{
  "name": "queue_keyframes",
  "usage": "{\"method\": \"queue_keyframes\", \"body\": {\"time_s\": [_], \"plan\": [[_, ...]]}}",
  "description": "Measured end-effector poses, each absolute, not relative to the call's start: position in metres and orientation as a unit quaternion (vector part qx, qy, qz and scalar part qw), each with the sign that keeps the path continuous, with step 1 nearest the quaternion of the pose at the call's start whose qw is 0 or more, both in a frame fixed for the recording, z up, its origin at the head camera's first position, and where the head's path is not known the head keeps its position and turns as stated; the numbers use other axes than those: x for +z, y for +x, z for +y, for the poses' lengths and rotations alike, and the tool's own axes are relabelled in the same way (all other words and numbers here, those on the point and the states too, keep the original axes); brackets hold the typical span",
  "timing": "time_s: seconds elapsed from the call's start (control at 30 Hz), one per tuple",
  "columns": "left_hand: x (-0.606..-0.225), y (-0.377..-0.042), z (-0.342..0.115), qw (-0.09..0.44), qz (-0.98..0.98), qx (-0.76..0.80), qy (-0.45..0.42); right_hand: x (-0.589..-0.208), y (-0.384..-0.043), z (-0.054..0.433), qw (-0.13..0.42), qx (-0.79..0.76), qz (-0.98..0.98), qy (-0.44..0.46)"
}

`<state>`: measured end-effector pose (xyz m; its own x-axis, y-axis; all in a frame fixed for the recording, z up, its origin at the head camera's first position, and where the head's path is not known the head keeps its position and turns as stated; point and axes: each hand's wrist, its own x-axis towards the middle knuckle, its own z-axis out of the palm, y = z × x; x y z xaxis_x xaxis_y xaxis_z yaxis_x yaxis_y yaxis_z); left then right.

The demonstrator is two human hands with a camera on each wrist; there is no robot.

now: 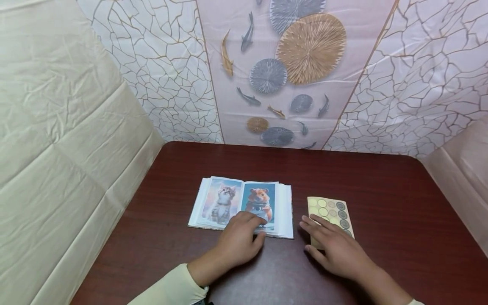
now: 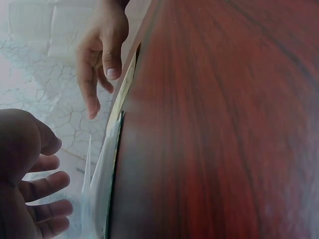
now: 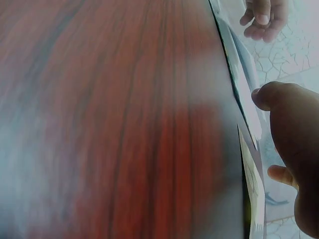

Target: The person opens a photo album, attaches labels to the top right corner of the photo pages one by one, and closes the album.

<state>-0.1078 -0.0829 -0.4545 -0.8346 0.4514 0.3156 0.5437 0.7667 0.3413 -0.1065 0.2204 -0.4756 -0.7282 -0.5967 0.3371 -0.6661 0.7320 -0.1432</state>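
Observation:
A small photo album [image 1: 285, 212] lies open on the table, a kitten picture [image 1: 224, 201] on its left page and a hamster picture [image 1: 259, 199] on the right. My left hand [image 1: 238, 239] is over the album's lower edge, loosely bent fingers overlapping the hamster picture. In the left wrist view, that hand's fingers [image 2: 47, 186] hold nothing, and some album pages [image 2: 97, 169] stand slightly raised. To the right of the album is a pale yellow sheet of round stickers [image 1: 331, 205]. Spread above its lower part, my right hand [image 1: 339, 250] hides some circles and holds nothing.
The dark red-brown table [image 1: 164, 254] reaches back to a hanging cloth [image 1: 267, 110] printed with fish and round shapes. Cream cloth [image 1: 76, 169] walls the left side, and another pale cloth [image 1: 465, 169] closes the right.

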Motion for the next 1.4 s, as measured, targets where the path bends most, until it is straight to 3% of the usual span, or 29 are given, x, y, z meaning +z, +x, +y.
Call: {"method": "queue_keyframes", "body": {"time_s": [0.87,1.17,1.4], "plan": [[-0.456,-0.102,-0.039,0.139,-0.907,-0.218,-0.331,-0.474,-0.102,0.270,0.136,0.107,-0.936,0.305],[-0.460,-0.098,-0.028,0.129,-0.904,-0.216,-0.346,-0.480,-0.101,0.276,0.133,0.106,-0.939,0.299],[-0.454,-0.095,-0.017,0.090,-0.904,-0.210,-0.361,-0.483,-0.100,0.279,0.128,0.109,-0.940,0.297]]}}
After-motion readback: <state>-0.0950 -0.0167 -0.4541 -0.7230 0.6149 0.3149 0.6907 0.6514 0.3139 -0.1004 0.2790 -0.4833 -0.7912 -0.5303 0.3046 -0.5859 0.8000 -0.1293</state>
